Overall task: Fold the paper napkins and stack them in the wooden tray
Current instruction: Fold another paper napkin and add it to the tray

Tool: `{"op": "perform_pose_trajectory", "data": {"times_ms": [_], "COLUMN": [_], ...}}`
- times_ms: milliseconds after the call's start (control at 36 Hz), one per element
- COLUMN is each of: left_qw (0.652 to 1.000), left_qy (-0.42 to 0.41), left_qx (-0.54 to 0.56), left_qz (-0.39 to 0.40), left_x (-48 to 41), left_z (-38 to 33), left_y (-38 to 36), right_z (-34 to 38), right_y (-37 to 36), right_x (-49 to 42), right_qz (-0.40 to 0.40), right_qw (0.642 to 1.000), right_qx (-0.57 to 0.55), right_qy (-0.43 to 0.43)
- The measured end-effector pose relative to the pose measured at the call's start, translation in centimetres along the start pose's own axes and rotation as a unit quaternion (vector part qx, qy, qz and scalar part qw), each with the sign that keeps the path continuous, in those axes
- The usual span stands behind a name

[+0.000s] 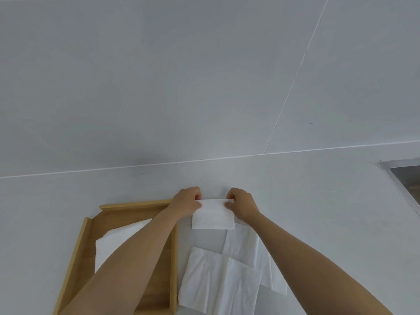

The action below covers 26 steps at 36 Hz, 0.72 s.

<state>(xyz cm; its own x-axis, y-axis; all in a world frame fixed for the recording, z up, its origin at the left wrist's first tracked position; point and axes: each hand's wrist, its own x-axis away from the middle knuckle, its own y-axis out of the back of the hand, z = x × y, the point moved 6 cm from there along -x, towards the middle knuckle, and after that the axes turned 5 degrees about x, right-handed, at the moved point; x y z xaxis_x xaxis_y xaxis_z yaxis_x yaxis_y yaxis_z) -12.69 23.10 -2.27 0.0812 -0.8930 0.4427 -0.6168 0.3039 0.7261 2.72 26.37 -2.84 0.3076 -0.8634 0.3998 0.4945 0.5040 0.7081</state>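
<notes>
A folded white paper napkin point(213, 215) hangs between my two hands just above the counter. My left hand point(186, 202) pinches its upper left corner, and my right hand point(242, 203) pinches the upper right corner. Below it, loose unfolded napkins point(218, 280) lie overlapping on the counter. To the left stands the wooden tray point(75, 253), with a white napkin point(116, 242) lying inside; my left forearm crosses over the tray and hides part of it.
A pale grey counter point(318, 201) meets a grey tiled wall point(181, 76) close behind my hands. A metal-rimmed opening, perhaps a sink point(406, 178), sits at the right edge.
</notes>
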Motion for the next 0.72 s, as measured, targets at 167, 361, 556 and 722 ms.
{"op": "perform_pose_trajectory", "data": {"times_ms": [167,361,556,722], "left_qw": [0.994,0.983,0.974,0.967], "left_qy": [-0.019,0.003,0.053,0.098], "left_qx": [0.091,0.135,0.158,0.163], "left_qz": [-0.063,-0.126,-0.154,-0.167], "left_x": [2.8,6.9,11.2,14.4], "left_z": [0.2,2.5,7.2,12.2], "left_y": [3.7,7.5,9.2,8.8], "right_z": [2.0,7.1,11.3,13.6], "right_y": [1.5,1.2,-2.9,-7.7], "right_x": [1.8,4.0,5.7,6.6], "right_qz": [-0.031,-0.017,0.031,0.094], "right_qw": [0.994,0.983,0.982,0.98], "right_qx": [-0.102,-0.168,-0.157,-0.15], "right_qy": [0.025,0.073,0.099,0.095]}}
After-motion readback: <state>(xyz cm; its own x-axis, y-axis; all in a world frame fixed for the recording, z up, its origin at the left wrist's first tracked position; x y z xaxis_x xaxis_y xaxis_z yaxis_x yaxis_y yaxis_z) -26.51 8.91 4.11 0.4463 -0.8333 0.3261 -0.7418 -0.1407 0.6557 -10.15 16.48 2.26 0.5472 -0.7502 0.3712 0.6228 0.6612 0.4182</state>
